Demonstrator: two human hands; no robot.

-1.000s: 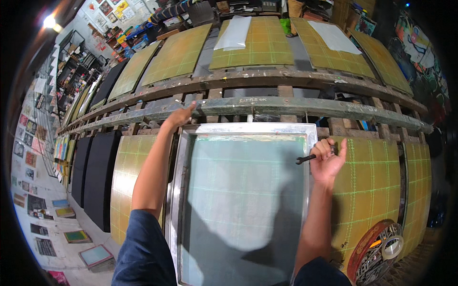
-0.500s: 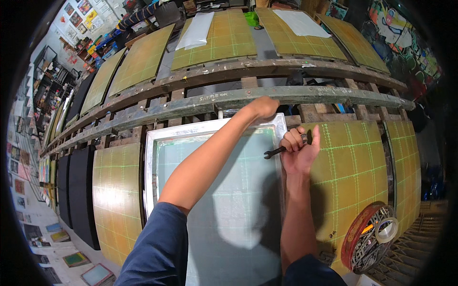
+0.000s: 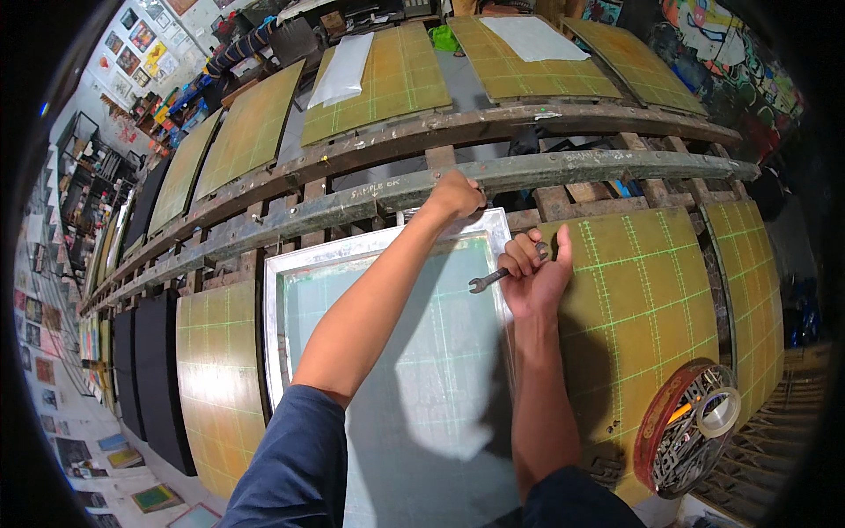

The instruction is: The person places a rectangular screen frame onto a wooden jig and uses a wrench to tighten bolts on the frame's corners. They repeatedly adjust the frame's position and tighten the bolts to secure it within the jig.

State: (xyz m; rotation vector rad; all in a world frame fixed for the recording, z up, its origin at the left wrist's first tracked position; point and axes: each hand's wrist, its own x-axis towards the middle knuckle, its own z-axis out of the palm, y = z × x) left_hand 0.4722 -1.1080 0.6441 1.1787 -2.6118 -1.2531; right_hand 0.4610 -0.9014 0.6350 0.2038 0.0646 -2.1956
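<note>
A silk-screen frame (image 3: 370, 238) with a white border and pale blue-grey mesh lies in front of me. My left hand (image 3: 456, 195) reaches across it to the dark metal rail (image 3: 519, 172) just beyond the frame's far edge. Its fingers are curled down there, and whatever they grip is hidden. Over the frame's far right corner, my right hand (image 3: 532, 273) is closed around a dark open-ended wrench (image 3: 487, 281). The wrench's jaw points left above the mesh, while my thumb sticks up.
Yellow-green boards with bright green grid lines flank the frame, one to its left (image 3: 220, 370) and one to its right (image 3: 651, 308). A round red tin (image 3: 656, 431) of small metal parts, with a tape roll (image 3: 717, 413) on top, stands at the near right. White sheets (image 3: 532, 40) lie on far boards.
The view has shifted slightly, so the scene sits a little differently. My left hand stays at the rail beyond the frame, and my right hand keeps its hold on the wrench.
</note>
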